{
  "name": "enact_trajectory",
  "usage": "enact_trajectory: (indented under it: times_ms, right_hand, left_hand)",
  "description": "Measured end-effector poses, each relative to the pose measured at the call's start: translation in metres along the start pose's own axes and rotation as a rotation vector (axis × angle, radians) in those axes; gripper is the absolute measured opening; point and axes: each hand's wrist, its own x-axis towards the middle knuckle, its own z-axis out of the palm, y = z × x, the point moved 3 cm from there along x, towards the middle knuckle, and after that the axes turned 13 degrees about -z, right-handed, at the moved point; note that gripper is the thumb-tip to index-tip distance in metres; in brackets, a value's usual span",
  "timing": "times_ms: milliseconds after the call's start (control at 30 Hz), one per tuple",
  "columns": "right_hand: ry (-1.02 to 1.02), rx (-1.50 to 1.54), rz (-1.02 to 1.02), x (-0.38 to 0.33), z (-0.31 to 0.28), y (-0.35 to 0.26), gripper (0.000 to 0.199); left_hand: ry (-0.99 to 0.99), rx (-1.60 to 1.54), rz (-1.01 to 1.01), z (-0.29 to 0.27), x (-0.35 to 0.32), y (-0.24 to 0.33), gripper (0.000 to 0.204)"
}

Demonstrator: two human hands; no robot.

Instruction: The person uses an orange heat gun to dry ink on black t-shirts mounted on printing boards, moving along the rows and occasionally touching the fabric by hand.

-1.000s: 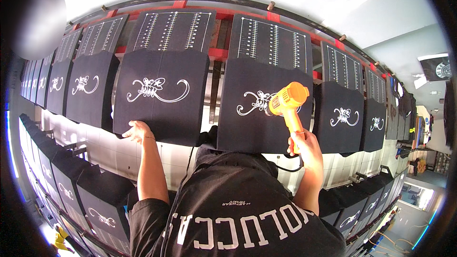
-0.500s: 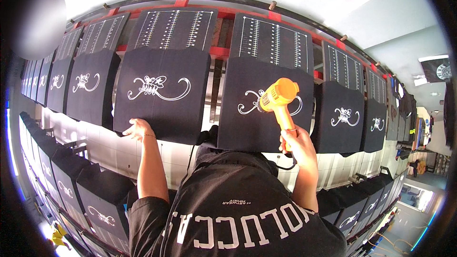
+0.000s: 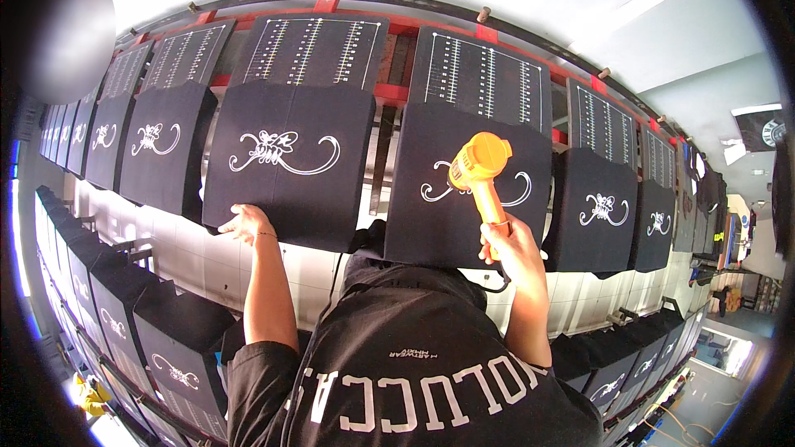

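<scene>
My right hand (image 3: 515, 247) is wrapped round the handle of a yellow-orange heat gun (image 3: 484, 161). The gun is over a black garment (image 3: 414, 223) stretched on a flat board, and its body covers the middle of the white scroll print. At the lower left corner of the neighbouring black garment (image 3: 286, 199), my left hand (image 3: 248, 223) rests against the front edge with its fingers stretched out and apart. A white flower-and-scroll print (image 3: 286, 154) shows whole on that garment. A dark cord hangs below my right hand.
More boards with printed black garments (image 3: 153, 149) run left and right along a red metal frame (image 3: 393, 93). White ruled grids (image 3: 489, 79) mark their far ends. Behind me stands a second row of boards (image 3: 178, 348). A black rail (image 3: 414, 0) borders the far side.
The heat gun has shifted slightly left relative to the garment beneath it, baring more of the print's right scroll. My left hand stays at the same garment corner. The whole view has drifted slightly.
</scene>
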Motion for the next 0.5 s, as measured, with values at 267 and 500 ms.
enact_trajectory:
  times_ms: [267,500]
  right_hand:
    - [-0.027,0.058,0.043,-0.01,-0.005,0.003,0.03]
    - [-0.114,0.111,0.061,-0.017,0.01,0.004,0.028]
  left_hand:
    - [0.013,0.02,0.002,-0.007,-0.008,0.003,0.075]
    - [0.043,0.009,-0.001,-0.005,-0.004,0.001,0.075]
